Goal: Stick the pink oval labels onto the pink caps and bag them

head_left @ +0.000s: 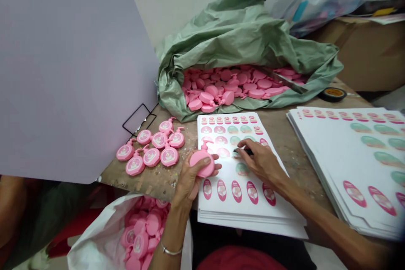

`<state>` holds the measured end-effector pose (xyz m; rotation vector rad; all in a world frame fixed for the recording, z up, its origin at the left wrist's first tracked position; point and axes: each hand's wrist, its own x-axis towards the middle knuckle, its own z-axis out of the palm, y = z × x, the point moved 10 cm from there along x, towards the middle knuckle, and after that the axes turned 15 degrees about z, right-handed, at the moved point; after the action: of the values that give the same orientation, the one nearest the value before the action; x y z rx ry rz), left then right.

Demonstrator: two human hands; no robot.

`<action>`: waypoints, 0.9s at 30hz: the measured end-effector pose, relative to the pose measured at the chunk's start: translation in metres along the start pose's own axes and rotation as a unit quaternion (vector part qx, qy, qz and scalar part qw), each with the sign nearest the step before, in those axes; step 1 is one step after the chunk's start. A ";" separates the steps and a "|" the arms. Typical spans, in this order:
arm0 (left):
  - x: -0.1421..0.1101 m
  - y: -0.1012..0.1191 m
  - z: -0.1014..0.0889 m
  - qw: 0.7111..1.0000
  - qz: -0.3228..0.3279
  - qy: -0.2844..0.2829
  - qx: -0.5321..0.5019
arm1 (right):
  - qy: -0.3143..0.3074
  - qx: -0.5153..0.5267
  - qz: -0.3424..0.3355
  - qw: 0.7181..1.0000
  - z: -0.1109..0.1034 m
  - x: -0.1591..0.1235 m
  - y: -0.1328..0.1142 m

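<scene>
Presently, pink bottle [202, 168]: upright in left hand [188, 179], thumb across its face, fingertips spread behind.
Right hand [264, 161]: thumb and bent fingers pinching small dark object [248, 151].
Sticker sheet [229, 172]: peeling apparently underway; next move calls for cleanly lifting an edge.

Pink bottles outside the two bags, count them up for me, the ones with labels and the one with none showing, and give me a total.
Labelled bottles on the table: 8
Bottle with no label showing, in the left hand: 1
Total: 9
</scene>
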<state>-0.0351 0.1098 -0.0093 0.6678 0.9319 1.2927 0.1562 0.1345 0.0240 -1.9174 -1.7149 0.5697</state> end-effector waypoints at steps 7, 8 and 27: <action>0.030 -0.016 0.001 0.989 0.094 0.051 0.099 | 0.113 -0.129 -0.103 0.980 0.016 0.004 -0.016; 0.028 -0.019 -0.002 0.987 0.100 0.060 0.107 | 0.118 -0.133 -0.119 0.977 0.017 0.001 -0.017; 0.023 -0.021 -0.014 0.984 0.146 0.094 0.046 | 0.065 -0.006 -0.143 0.988 0.013 -0.002 -0.014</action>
<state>-0.0360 0.1272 -0.0385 0.7853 1.0802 1.6009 0.1365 0.1345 0.0222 -1.6362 -1.8647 0.3193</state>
